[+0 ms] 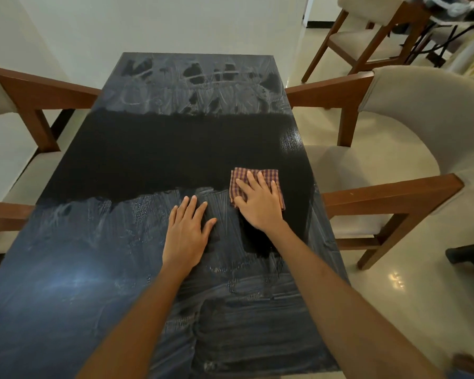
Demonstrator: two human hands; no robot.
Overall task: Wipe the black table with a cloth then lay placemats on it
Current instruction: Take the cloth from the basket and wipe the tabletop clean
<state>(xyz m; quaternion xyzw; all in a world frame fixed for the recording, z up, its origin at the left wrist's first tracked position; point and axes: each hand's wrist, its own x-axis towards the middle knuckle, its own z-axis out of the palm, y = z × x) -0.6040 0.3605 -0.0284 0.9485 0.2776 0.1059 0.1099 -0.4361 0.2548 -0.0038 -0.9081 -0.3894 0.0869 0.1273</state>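
- Pressing flat on a folded checked cloth (257, 184), the right hand (259, 205) has its fingers straight and spread; the cloth lies on the black table (148, 149), toward the table's right edge and about midway along its length.
- The left hand (188, 231) rests palm down on the bare tabletop just left of the cloth, fingers straight and a little apart, holding nothing.
- No brand, label or writing can be read on the cloth, the table or the chairs.
- A dark, matte band crosses the table from its left edge to its right edge at the level of the cloth; the far end and the near end of the table show pale streaks and smears, and a light glare sits on the near left part.
- Beside the table's right edge stands a cream chair with wooden arms (411, 138); its near arm reaches close to the table edge by the cloth.
- Along the table's left edge stands another wooden-armed chair (39, 105), close against the table.
- Beyond the table's far right corner stands a third chair (367, 34), well apart on the pale tiled floor (394, 283).
- The table's far end sits near a white wall (175, 23).
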